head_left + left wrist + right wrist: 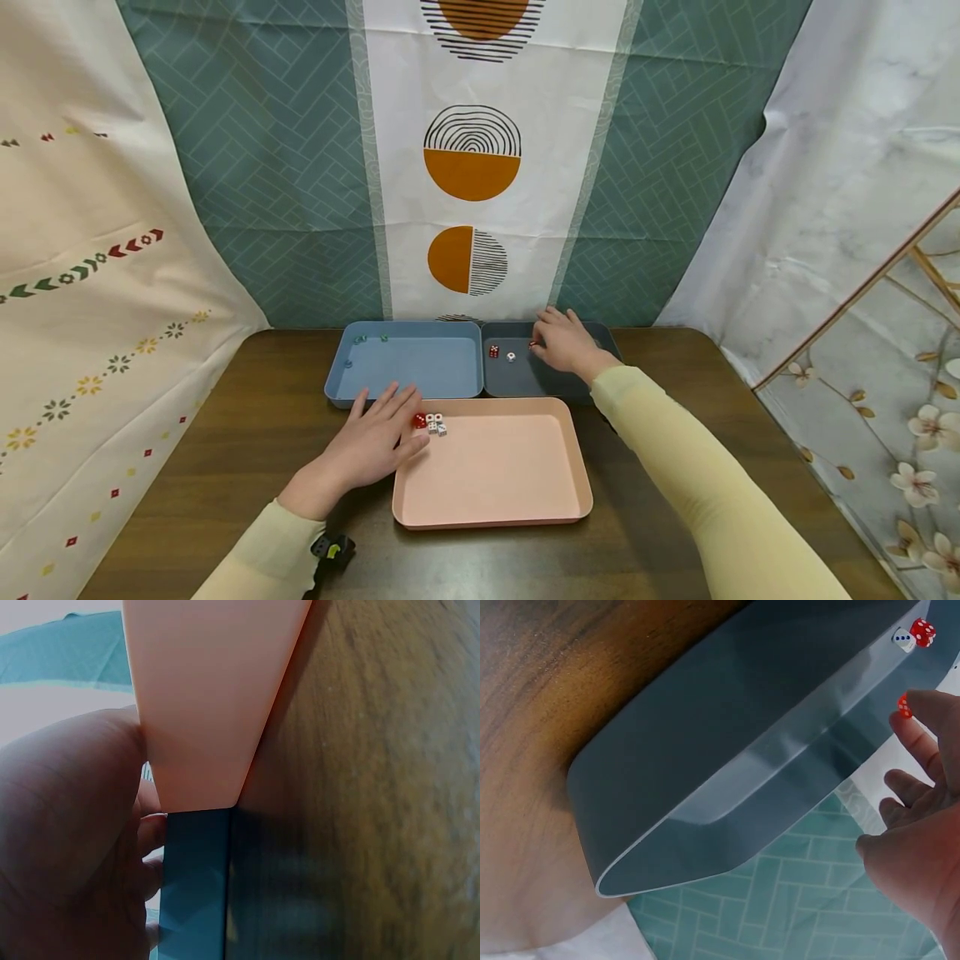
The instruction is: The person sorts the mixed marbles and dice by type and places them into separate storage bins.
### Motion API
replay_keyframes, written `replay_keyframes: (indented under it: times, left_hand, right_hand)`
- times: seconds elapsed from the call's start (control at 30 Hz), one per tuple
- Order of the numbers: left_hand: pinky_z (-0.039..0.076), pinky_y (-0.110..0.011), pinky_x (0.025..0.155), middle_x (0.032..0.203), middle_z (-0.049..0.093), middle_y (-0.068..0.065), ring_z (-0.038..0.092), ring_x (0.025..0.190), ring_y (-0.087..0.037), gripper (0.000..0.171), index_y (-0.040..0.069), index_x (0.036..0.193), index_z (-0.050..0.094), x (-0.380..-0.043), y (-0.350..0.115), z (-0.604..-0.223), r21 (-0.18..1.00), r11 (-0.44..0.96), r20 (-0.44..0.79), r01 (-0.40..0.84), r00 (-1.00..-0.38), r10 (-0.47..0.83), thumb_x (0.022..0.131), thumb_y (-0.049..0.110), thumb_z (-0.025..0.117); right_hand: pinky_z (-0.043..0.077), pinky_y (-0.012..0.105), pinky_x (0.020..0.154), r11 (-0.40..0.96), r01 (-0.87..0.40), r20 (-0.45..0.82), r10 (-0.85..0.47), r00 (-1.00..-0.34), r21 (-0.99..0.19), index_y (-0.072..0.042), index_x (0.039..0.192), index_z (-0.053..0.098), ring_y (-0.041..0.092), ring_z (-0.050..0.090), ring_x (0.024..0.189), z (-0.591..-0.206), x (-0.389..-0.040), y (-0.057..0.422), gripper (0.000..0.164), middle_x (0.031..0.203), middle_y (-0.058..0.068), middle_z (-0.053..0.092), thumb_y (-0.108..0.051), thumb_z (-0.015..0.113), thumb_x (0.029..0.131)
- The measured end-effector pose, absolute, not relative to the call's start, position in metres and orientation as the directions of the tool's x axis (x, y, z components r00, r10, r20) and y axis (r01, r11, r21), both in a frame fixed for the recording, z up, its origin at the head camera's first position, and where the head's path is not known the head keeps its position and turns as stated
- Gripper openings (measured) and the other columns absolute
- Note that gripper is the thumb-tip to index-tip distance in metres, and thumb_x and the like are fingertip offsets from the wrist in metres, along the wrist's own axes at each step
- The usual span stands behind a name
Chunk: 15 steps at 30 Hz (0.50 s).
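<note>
My right hand (566,343) is over the dark grey tray (517,385), pinching a red die (904,706) between thumb and index finger. Under it in that tray lie another red die (493,352) and a white die (511,357). My left hand (375,437) lies with extended fingers over the left edge of the pink tray (495,500), its fingertips reaching toward the blue tray (420,387). Beside its thumb, in the pink tray's far left corner, sit red dice (420,421) and several white dice (433,426), partly hidden by the hand.
Small green pieces (384,338) and a bluish one (348,363) lie in the blue tray's left part. The blue and grey trays stand side by side behind the pink one on a wooden table (270,400). A patterned cloth (300,167) hangs at the back edge.
</note>
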<state>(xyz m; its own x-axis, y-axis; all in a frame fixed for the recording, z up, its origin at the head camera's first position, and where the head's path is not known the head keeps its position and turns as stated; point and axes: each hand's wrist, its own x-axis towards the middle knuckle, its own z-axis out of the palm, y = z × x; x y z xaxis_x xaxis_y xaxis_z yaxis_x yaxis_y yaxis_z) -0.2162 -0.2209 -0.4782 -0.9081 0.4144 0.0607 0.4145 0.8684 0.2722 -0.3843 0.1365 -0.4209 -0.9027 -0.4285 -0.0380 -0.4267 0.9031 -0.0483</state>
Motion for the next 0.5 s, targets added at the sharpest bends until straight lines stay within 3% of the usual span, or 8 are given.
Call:
replay_keyframes:
  times: [0.5]
  left_hand:
    - [0.007,-0.076,0.128,0.178,0.035,-0.015,0.023,0.166,-0.043,0.077,0.006,0.172,0.039,-0.215,-0.221,-0.475,0.276,0.860,0.073,0.429,-0.902,0.426,0.113,0.052,0.059]
  right_hand:
    - [0.010,0.063,0.134,0.896,-0.437,-0.005,-0.439,-0.898,-0.075,-0.008,0.129,0.074,0.041,0.022,0.167,-0.420,-0.375,0.154,0.026,0.175,0.021,0.037,-0.025,0.072,0.110]
